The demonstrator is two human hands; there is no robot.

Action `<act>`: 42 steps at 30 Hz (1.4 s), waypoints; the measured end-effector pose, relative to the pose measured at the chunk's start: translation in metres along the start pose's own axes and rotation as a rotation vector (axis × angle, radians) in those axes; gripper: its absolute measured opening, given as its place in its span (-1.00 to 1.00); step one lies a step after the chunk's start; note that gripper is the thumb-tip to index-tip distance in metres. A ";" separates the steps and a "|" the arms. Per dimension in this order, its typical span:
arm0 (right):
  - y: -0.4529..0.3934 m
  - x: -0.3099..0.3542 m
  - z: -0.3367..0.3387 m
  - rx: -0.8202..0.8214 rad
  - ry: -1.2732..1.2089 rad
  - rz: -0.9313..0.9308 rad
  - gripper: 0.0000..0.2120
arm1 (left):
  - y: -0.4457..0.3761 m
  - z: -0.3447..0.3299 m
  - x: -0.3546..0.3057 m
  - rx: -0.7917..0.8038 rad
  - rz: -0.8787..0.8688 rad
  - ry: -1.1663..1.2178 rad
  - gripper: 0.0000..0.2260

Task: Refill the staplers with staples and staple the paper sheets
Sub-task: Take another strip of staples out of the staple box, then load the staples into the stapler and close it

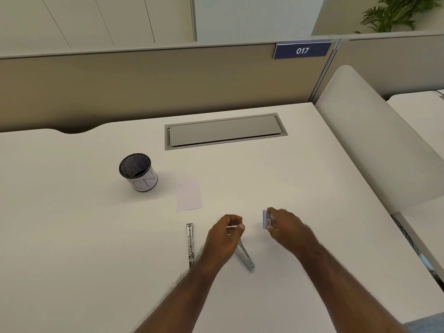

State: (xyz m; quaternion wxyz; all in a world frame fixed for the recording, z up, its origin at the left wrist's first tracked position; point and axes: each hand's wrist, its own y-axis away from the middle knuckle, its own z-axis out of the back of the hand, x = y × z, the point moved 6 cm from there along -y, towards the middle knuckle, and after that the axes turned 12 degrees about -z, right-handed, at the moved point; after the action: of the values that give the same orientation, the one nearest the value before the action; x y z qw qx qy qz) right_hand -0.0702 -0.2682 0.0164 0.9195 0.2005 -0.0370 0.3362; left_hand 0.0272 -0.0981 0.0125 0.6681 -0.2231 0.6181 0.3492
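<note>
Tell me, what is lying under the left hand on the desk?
Under the left hand lies an opened metal stapler; only its near end shows, the rest is covered by the hand. The fingers pinch a thin strip of staples above it.

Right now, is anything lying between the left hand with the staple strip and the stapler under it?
Nothing visible does. The left hand pinches a staple strip directly above the open stapler, though the hand hides the stapler's front.
</note>
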 end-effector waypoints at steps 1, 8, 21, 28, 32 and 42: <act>-0.006 0.000 -0.003 -0.005 0.018 -0.009 -0.74 | 0.001 0.007 -0.003 -0.032 -0.085 -0.092 -0.86; -0.027 0.013 -0.017 -0.085 0.144 -0.007 -0.82 | 0.013 0.058 0.015 -0.066 -0.324 -0.821 -0.58; -0.047 0.007 -0.026 -0.125 0.273 -0.007 -0.52 | 0.016 0.124 0.060 0.021 -0.103 -1.033 -0.45; -0.023 0.011 -0.005 -0.182 -0.146 -0.078 -0.72 | 0.019 0.134 0.074 0.025 -0.033 -1.038 -0.53; 0.003 0.046 -0.005 -0.064 -0.410 0.019 -0.90 | 0.028 0.137 0.082 0.062 0.005 -1.135 -0.49; 0.058 0.154 -0.072 0.297 -0.444 0.065 -0.73 | 0.033 0.140 0.093 0.097 -0.027 -1.240 -0.47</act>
State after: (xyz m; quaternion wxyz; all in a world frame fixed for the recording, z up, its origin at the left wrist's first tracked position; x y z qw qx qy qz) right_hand 0.0068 -0.1070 0.0019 0.8381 0.4008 -0.1944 0.3148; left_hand 0.0958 0.0429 -0.0553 0.9164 0.0441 0.1271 0.3770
